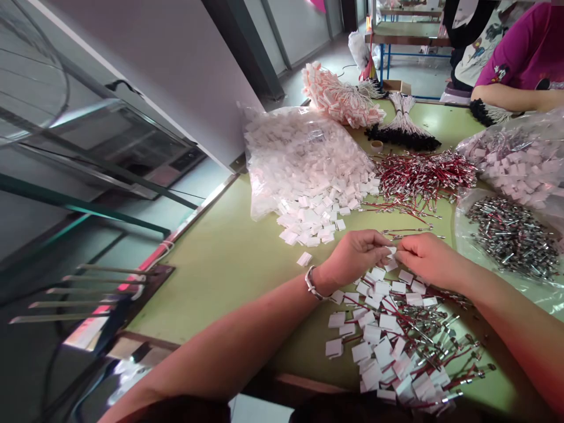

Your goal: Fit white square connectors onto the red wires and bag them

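Observation:
My left hand, with a bracelet at its wrist, pinches a small white plastic connector housing between thumb and fingertips. Facing it, my right hand has its fingers closed right at the housing's other side; what lies inside them is hidden. Below both hands spreads a pile of white housings with short red wires and metal ends. Just beyond the fingers lie a few loose red wires. One single white housing rests left of my left hand.
A clear bag spills white housings onto the green table. Red wires are heaped behind my hands. At right lie a bag of metal parts and another bag. White-and-black wire bundles stand farther back. A co-worker's arm rests opposite.

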`<action>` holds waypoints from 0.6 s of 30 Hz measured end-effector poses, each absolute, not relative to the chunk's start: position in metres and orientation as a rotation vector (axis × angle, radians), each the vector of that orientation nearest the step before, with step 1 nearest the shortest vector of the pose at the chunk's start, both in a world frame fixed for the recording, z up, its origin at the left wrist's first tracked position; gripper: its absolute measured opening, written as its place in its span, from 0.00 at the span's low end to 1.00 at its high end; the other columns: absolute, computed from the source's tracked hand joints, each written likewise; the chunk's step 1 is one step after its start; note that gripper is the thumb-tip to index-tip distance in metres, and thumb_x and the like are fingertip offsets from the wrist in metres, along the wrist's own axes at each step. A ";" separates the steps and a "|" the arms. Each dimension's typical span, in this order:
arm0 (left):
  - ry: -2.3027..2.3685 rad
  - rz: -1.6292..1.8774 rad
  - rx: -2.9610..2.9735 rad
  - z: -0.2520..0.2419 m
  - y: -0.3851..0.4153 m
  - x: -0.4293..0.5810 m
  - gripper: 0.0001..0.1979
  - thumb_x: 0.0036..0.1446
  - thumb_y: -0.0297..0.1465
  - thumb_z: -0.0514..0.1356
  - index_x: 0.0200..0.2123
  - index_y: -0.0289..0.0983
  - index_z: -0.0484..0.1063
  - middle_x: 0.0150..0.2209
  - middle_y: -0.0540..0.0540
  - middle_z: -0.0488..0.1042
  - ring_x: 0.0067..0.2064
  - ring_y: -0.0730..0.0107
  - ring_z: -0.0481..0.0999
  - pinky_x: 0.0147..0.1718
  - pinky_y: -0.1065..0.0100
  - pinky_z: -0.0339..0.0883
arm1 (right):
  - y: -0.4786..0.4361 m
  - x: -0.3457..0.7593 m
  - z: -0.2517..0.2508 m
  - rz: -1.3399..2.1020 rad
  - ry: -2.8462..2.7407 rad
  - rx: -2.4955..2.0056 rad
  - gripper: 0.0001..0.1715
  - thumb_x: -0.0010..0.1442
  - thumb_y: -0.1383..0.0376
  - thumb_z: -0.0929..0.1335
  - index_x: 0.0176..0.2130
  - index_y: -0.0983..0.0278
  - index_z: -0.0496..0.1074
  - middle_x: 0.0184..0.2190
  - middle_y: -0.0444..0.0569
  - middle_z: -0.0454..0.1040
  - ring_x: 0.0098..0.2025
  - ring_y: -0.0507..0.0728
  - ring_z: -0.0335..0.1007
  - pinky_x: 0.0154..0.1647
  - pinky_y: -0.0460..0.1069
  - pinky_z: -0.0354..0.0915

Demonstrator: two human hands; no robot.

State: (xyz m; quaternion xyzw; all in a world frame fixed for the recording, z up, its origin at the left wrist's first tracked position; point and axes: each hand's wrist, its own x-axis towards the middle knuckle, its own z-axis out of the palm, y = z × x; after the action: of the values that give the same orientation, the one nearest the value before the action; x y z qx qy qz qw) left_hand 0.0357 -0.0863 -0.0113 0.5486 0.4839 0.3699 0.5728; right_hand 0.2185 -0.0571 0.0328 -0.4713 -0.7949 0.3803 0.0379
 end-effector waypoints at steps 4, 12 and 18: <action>0.970 0.672 1.666 -0.001 -0.083 0.021 0.09 0.52 0.34 0.63 0.35 0.34 0.77 0.27 0.47 0.77 0.27 0.75 0.72 0.27 0.72 0.69 | -0.064 0.226 0.047 1.475 -2.563 -1.422 0.17 0.57 0.63 0.63 0.19 0.63 0.64 0.16 0.42 0.69 0.19 0.49 0.56 0.22 0.47 0.50; 1.710 0.441 2.043 0.033 -0.061 -0.058 0.08 0.53 0.33 0.59 0.31 0.38 0.78 0.28 0.48 0.74 0.29 0.70 0.71 0.30 0.70 0.63 | -0.051 0.228 0.039 0.918 -2.623 -1.418 0.16 0.60 0.60 0.63 0.27 0.61 0.75 0.24 0.47 0.73 0.24 0.53 0.62 0.25 0.49 0.53; 1.867 0.065 2.027 0.040 -0.067 -0.061 0.08 0.50 0.34 0.62 0.32 0.37 0.77 0.30 0.46 0.75 0.31 0.65 0.70 0.28 0.70 0.58 | -0.020 0.240 -0.006 0.197 -2.699 -1.470 0.09 0.58 0.66 0.64 0.34 0.61 0.74 0.34 0.51 0.74 0.29 0.56 0.66 0.25 0.50 0.52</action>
State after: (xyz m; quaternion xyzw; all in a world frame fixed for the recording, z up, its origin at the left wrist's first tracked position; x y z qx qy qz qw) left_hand -0.0607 -0.0671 0.0399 0.7217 0.6649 0.0231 0.1912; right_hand 0.2396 -0.0196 -0.0060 -0.4772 -0.8759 0.0640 0.0309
